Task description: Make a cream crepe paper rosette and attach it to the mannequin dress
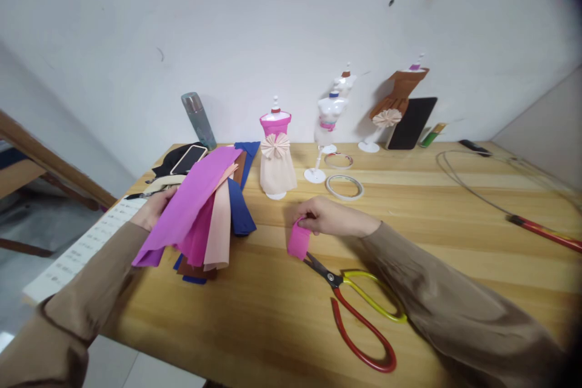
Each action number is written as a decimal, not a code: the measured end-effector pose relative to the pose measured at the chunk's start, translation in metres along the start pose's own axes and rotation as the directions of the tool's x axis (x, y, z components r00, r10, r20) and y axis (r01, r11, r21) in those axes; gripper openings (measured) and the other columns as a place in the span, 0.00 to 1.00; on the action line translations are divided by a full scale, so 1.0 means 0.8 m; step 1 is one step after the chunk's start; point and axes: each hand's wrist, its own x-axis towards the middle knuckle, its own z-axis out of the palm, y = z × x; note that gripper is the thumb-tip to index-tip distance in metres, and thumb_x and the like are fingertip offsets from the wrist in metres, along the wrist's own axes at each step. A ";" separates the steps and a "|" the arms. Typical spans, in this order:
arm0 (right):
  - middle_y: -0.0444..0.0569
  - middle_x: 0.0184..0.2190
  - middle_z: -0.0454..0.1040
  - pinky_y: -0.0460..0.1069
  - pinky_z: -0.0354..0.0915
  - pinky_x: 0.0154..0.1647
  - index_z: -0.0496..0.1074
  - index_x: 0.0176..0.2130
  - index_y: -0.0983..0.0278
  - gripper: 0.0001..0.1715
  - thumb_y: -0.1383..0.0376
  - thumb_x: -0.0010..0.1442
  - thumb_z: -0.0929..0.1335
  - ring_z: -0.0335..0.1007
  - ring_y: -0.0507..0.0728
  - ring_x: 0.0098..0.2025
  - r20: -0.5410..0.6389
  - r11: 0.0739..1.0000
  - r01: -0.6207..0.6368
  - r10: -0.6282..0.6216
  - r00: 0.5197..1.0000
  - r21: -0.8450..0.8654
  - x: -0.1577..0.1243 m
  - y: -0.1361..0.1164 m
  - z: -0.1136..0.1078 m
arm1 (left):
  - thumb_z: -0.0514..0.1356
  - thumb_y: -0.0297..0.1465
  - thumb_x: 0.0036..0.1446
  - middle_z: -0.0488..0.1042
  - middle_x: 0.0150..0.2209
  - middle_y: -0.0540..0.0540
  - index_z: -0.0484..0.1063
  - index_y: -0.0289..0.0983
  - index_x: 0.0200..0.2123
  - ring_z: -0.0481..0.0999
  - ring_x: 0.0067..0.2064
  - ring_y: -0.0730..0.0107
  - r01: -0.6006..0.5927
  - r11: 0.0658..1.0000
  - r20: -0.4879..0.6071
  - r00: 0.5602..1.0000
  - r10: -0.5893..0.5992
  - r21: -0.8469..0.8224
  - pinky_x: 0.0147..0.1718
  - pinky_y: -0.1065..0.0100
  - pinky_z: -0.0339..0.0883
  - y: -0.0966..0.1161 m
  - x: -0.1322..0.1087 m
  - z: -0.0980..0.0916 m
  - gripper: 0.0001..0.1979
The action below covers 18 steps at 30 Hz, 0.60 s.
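Note:
My left hand (157,205) is at the left of the table, closed on a fanned bundle of fabric strips; its fingertips are hidden behind the purple strip (193,203). Pink, cream (218,230), brown and navy (240,209) strips show under and beside it. With finger and thumb pinched, my right hand (325,216) holds a small pink fabric piece (299,241) just above the table. Scissors (334,280) with one red and one yellow handle lie below that hand, tips close to the pink piece. A mini dress form (277,151) in a pink and cream dress stands between the hands.
Behind stand bare white dress forms (331,110) and one in brown (404,88). Two tape rolls (344,178) lie near them. A flask (199,119), phone (188,159), black tablet (411,124), green tube (431,135) and red-handled cable (545,232) are around the edges.

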 end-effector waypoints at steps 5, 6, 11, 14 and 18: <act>0.42 0.21 0.67 0.44 0.59 0.23 0.72 0.29 0.66 0.09 0.71 0.51 0.62 0.62 0.48 0.21 0.000 1.000 0.002 -0.002 1.000 0.011 0.001 0.000 0.002 | 0.56 0.35 0.61 0.79 0.32 0.38 0.71 0.28 0.46 0.80 0.30 0.57 0.034 0.997 0.110 0.993 -0.042 0.071 0.29 0.59 0.77 -0.004 -0.006 0.001 0.16; 0.42 0.21 0.67 0.44 0.59 0.23 0.72 0.29 0.66 0.09 0.71 0.51 0.62 0.62 0.48 0.21 0.002 1.000 -0.001 0.001 1.000 0.013 0.001 0.001 0.003 | 0.57 0.33 0.61 0.79 0.32 0.39 0.70 0.27 0.46 0.80 0.31 0.58 0.031 0.996 0.113 0.993 -0.040 0.082 0.30 0.60 0.76 -0.006 -0.007 0.002 0.15; 0.42 0.23 0.68 0.43 0.60 0.22 0.73 0.30 0.66 0.09 0.71 0.52 0.63 0.63 0.48 0.21 0.009 0.998 0.012 -0.012 1.000 0.055 0.004 0.006 0.007 | 0.53 0.30 0.63 0.79 0.30 0.40 0.68 0.25 0.46 0.80 0.29 0.62 -0.019 0.996 0.081 0.997 0.012 0.092 0.29 0.62 0.76 -0.010 -0.015 0.016 0.13; 0.43 0.24 0.69 0.43 0.62 0.22 0.73 0.31 0.67 0.08 0.69 0.53 0.64 0.64 0.48 0.22 0.019 0.990 0.014 -0.016 1.000 0.140 0.006 0.005 0.011 | 0.51 0.33 0.64 0.78 0.28 0.39 0.68 0.27 0.47 0.79 0.27 0.59 -0.015 0.998 0.052 0.999 0.012 0.069 0.25 0.60 0.76 -0.007 -0.029 0.028 0.16; 0.44 0.27 0.70 0.43 0.63 0.23 0.74 0.33 0.67 0.08 0.67 0.54 0.65 0.64 0.47 0.22 0.022 0.964 0.053 -0.061 0.998 0.260 0.007 0.002 0.016 | 0.48 0.34 0.65 0.75 0.22 0.44 0.67 0.29 0.50 0.75 0.20 0.64 -0.170 0.984 0.111 0.978 0.176 -0.054 0.16 0.67 0.71 -0.009 -0.052 0.033 0.17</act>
